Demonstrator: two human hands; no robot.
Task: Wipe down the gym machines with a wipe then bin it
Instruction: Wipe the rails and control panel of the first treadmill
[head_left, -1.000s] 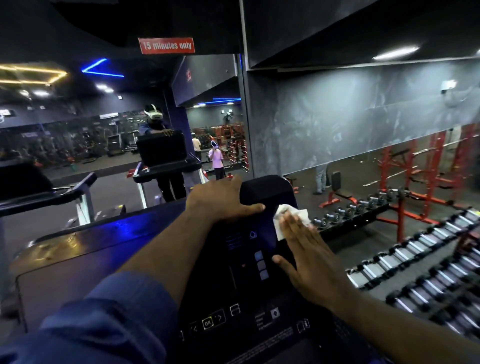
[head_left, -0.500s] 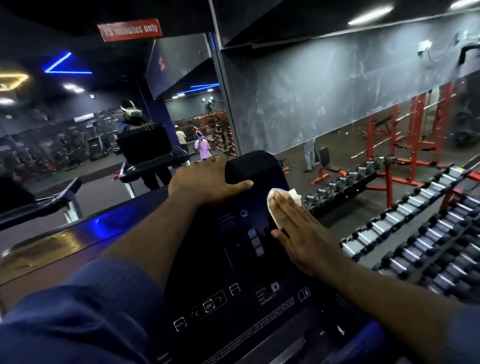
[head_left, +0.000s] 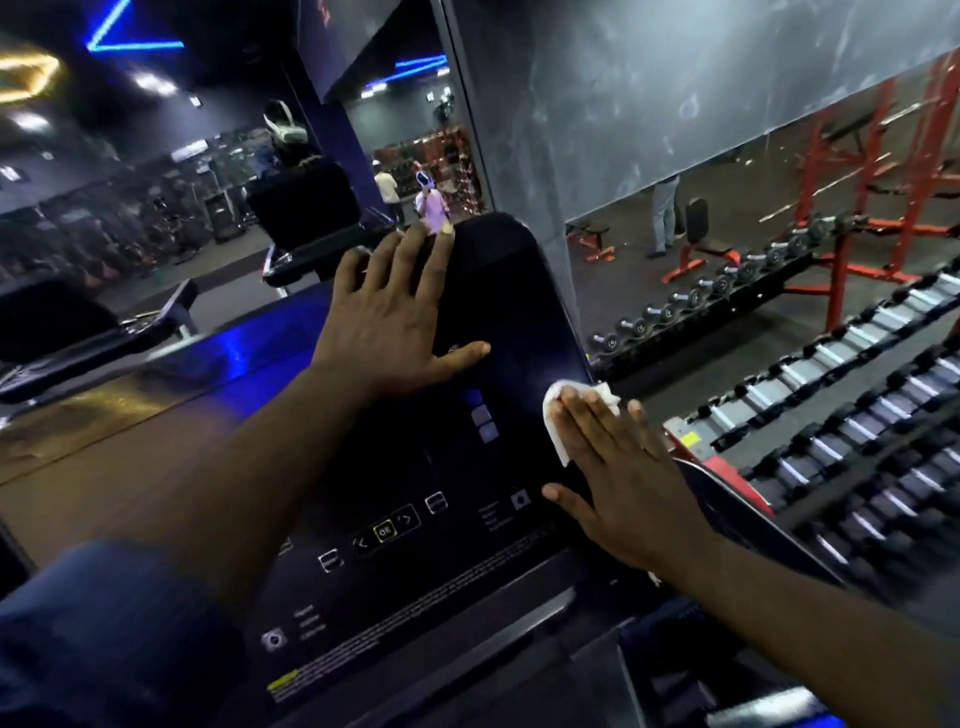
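A black treadmill console (head_left: 498, 312) with lit buttons fills the middle of the view. My left hand (head_left: 389, 317) lies flat on its upper left part, fingers spread and reaching the top edge. My right hand (head_left: 618, 467) presses a white wipe (head_left: 558, 410) flat against the console's right edge with straight fingers. Most of the wipe is hidden under the fingers; only its crumpled upper and left parts show.
A mirror wall (head_left: 675, 104) stands right behind the console. Racks of dumbbells (head_left: 831, 395) run along the right side, with red weight frames (head_left: 883, 171) beyond. Other treadmills (head_left: 78, 332) stand to the left. People show in the mirror (head_left: 431, 202).
My left hand has flattened and its fingers spread on the console top. My right hand has slid the wipe toward the console's right edge. The view has tilted down and closer.
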